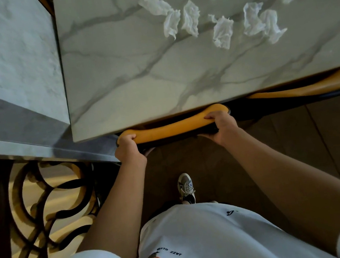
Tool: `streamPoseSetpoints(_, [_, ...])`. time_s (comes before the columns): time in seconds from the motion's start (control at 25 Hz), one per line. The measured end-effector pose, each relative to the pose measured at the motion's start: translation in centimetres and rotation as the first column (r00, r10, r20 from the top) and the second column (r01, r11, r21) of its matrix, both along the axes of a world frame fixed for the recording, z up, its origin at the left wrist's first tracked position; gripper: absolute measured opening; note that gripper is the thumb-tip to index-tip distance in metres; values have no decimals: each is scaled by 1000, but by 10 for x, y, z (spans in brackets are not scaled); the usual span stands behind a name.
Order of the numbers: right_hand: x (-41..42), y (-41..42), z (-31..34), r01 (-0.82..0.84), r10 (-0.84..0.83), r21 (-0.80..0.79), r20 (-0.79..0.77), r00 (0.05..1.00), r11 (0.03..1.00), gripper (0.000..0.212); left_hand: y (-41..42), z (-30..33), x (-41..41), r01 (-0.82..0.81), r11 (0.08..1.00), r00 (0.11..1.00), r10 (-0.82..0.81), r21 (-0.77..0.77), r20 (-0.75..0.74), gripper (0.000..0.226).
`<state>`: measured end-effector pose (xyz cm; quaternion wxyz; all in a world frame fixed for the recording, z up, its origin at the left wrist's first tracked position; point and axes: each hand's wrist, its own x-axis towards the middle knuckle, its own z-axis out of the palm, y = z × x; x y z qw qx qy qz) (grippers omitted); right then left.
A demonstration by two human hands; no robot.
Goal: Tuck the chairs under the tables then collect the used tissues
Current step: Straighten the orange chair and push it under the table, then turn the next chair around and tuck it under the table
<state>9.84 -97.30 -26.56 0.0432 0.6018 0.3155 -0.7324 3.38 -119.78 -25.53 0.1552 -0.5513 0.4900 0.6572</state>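
Chair back [171,128], orange and curved, clamped at both ends: left grip [128,149] wrapped over its left end, right grip [222,124] wrapped over its right end, both closed on the top rail. Just beyond the grips, hard against the near edge of the marble counter [136,85], with the seat already out of sight beneath. Probably tucked or very nearly so. To the right of the right grip, a second chair [303,88] with its rail showing under the same edge, apparently pushed in too.

Well ahead of the grips and off to the right, used tissues [221,18] scattered on the counter, roughly eight crumpled white pieces, none touched. Collecting clearly not yet begun; the second half of the task left whole.

Left of the left grip, another stone counter [6,55] butting up alongside, with scrolled ironwork [44,203] below it.

Chair legs and seat hidden, so exact depth of the tuck hard to judge. Far counter edge cut off; more tissues or chairs beyond possible, not visible.
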Motion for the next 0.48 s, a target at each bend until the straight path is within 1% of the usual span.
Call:
streamPoseSetpoints(0.08, [5,0,2,-29,29,-3,-20,999,1000,24,-1,-1,7,42,999,998,-41,14,-40,38])
streamPoseSetpoints(0.12, [9,1,1,-60,60,-3,-31,998,998,25,-3,-4,13,49,998,997,-46,38,-67,41])
streamPoseSetpoints(0.16, [13,2,2,-100,100,-6,-51,994,995,28,-6,-7,20,35,994,995,-25,99,-102,49])
streamPoseSetpoints(0.2, [18,4,1,-141,140,-8,-77,987,990,33,-11,-15,27,0,983,989,27,183,-143,59])
streamPoseSetpoints(0.24, [24,5,2,-178,176,-13,-100,979,984,40,-17,-23,36,-67,960,980,115,272,-164,66])
streamPoseSetpoints(0.28, [30,7,0,-199,196,-18,-125,973,980,46,-21,-29,44,-124,936,973,180,329,-147,68])
streamPoseSetpoints(0.32, [36,10,-2,-212,207,-18,-149,967,977,50,-21,-35,53,-129,932,979,175,339,-108,64])
streamPoseSetpoints(0.36, [43,13,-7,-201,196,-13,-160,968,980,54,-16,-42,61,-43,956,996,64,289,-61,57])
streamPoseSetpoints(0.4, [50,17,-10,-185,184,5,-147,972,983,59,-8,-50,69,126,968,992,-129,219,0,48])
streamPoseSetpoints(0.44, [58,23,-17,-183,187,49,-112,976,982,65,5,-55,76,339,927,934,-352,161,64,43])
streamPoseSetpoints(0.48, [68,30,-21,-220,226,120,-35,973,968,71,21,-58,83,536,834,828,-550,131,109,42])
